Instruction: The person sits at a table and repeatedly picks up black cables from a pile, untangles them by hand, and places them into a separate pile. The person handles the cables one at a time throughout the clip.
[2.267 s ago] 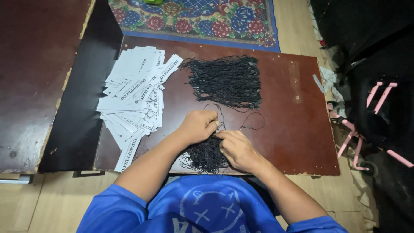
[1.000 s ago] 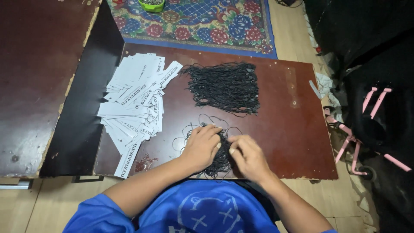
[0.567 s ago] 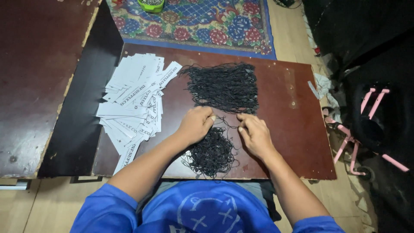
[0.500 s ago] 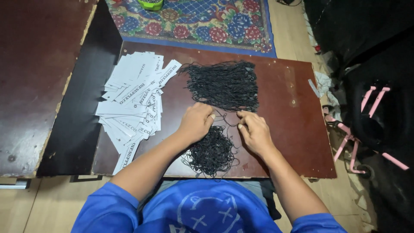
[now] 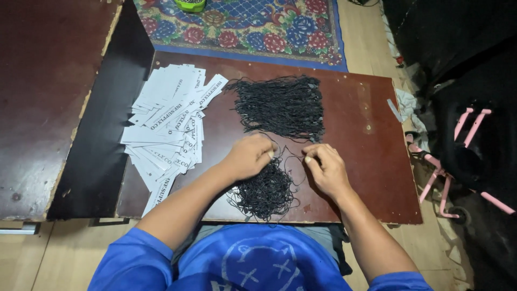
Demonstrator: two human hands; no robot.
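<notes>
A dark brown wooden table [image 5: 371, 161] filled the middle of the view, its top scuffed and worn pale along the edges. To its left stood a second dark tabletop [image 5: 43, 97], with a black panel [image 5: 102, 145] between the two. Beyond the far edge lay a floral rug [image 5: 253, 27] in blue and red, and a green object [image 5: 189, 5] sat at its top edge, cut off by the frame. At the right, dark bags or fabric [image 5: 463, 81] were piled on the floor, with a pink-framed thing [image 5: 458, 156] beside them; what it was could not be told.

The person wore a blue shirt [image 5: 253, 264] with a pale print on the chest and sat close against the near edge of the table.

On the left part of the table a fanned heap of white printed paper tags [image 5: 164, 126] lay overlapping. Right of it, toward the far side, a large bundle of black strings [image 5: 283, 105] lay roughly straight and side by side. Nearer the person, a smaller tangled pile of black strings [image 5: 266, 188] rested near the table's front edge, between the two forearms.

The left hand [image 5: 250, 156] hovered over the top of the tangled pile, fingers curled and pinched narrowly. The right hand [image 5: 326, 167] sat just beside it, thumb and forefinger closed tight. A thin loop of single black string [image 5: 293, 159] ran between the two hands, each apparently pinching one end, just below the large bundle.
</notes>
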